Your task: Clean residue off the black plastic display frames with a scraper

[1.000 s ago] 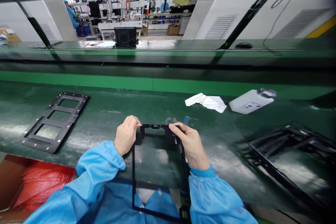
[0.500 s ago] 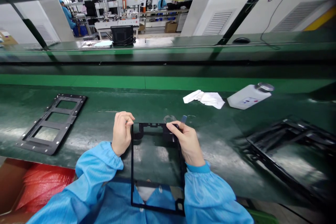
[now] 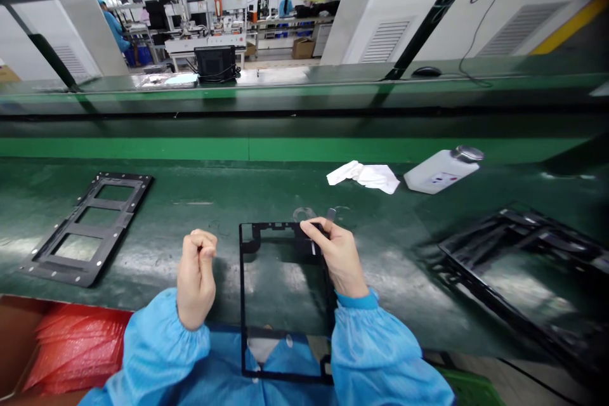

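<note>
A thin black rectangular frame [image 3: 302, 245] stands tilted towards me in the middle, its lower edge in front of my blue smock. My right hand [image 3: 341, 257] pinches its top right corner between thumb and fingers. To the left of the frame and apart from it, my left hand [image 3: 196, 282] is raised with its fingers curled closed. Whatever the left fingers may hold is hidden. Just behind my right fingers shows a small greyish tab [image 3: 332, 213], and beside it a clear ring-like piece [image 3: 303, 214] lies on the green table [image 3: 228, 196].
A black plate with three windows [image 3: 107, 217] lies at the left. Behind on the right are crumpled white wipes [image 3: 375, 177] and a white bottle with a metal cap [image 3: 440, 171]. Stacked black frames [image 3: 504, 279] lie at the right. Red bubble bags [image 3: 78, 346] fill a box at lower left.
My left hand has left the frame's top left corner and moved left and down, its fingers now closed. My right hand keeps its grip; the view has shifted slightly.
</note>
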`<state>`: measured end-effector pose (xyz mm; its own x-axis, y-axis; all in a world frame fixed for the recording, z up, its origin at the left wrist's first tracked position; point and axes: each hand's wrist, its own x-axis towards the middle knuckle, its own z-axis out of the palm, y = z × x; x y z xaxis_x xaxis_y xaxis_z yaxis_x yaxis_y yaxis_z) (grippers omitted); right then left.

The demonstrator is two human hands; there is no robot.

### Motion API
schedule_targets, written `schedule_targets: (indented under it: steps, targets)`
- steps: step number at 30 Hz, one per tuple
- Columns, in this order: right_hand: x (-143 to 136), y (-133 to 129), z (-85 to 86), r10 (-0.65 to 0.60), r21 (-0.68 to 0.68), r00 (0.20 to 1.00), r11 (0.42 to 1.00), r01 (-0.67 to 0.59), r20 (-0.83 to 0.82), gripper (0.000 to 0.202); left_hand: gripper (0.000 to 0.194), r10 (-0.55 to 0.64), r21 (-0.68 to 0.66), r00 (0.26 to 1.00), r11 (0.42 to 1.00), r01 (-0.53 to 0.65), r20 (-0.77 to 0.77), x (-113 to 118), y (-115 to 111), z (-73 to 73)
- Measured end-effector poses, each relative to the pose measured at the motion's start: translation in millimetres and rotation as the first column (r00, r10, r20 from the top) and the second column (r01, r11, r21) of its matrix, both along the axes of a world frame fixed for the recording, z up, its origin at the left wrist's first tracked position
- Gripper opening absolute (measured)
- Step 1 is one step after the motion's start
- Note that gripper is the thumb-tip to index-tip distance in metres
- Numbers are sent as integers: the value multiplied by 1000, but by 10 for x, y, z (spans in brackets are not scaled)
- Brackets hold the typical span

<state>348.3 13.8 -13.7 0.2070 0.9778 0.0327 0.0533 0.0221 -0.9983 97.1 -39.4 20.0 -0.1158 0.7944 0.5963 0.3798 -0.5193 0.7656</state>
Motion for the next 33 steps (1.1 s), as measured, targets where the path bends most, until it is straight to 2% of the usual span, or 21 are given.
schedule_targets:
  steps: [5, 9, 11, 14, 16, 18, 21, 23, 25, 26, 28, 30, 33]
  targets:
    - [1, 8, -11, -22, 7, 1000, 1000, 22, 4, 31, 16, -87, -158, 996, 984, 89, 16, -79, -383, -26]
    - [-6, 23, -15, -35, 4, 999, 999, 35, 21, 33, 14, -149, -317, 987, 935, 160, 61, -184, -669, -41]
    - [-6, 25, -4, -33, -16, 999, 999, 33, 11, 35, 16, -181, -358, 980, 912, 199, 85, -269, -774, 12]
    - [18, 23, 52, 25, -104, 995, 994, -34, -93, 37, 19, -249, -400, 962, 875, 272, 109, -404, -838, 185]
    - [45, 37, 121, 75, -166, 982, 981, -104, -175, 37, 19, -247, -421, 958, 861, 286, 146, -449, -785, 333]
    - [64, 89, 204, 87, -187, 971, 974, -131, -224, 36, 19, -222, -364, 954, 887, 283, 201, -426, -634, 471]
    - [56, 256, 306, 5, -115, 975, 993, -31, -221, 37, 20, -261, -143, 906, 936, 323, 335, -267, -274, 605]
    - [37, 398, 330, -74, -31, 978, 997, 69, -195, 38, 21, -311, -37, 824, 928, 372, 473, -128, -38, 634]
    - [33, 524, 318, -131, 38, 973, 989, 140, -188, 39, 22, -319, -14, 759, 918, 397, 567, -23, 120, 621]
    - [42, 572, 303, -148, 63, 970, 985, 162, -193, 38, 23, -304, -32, 752, 918, 396, 586, 2, 161, 602]
    - [79, 629, 266, -170, 96, 965, 977, 192, -200, 36, 23, -255, -104, 781, 921, 376, 569, -16, 173, 545]
    - [130, 645, 235, -194, 115, 960, 969, 221, -204, 34, 22, -199, -160, 852, 937, 310, 484, -112, 125, 484]
    - [202, 652, 214, -238, 133, 946, 953, 271, -218, 33, 19, -75, -161, 972, 981, 112, 223, -312, 24, 444]
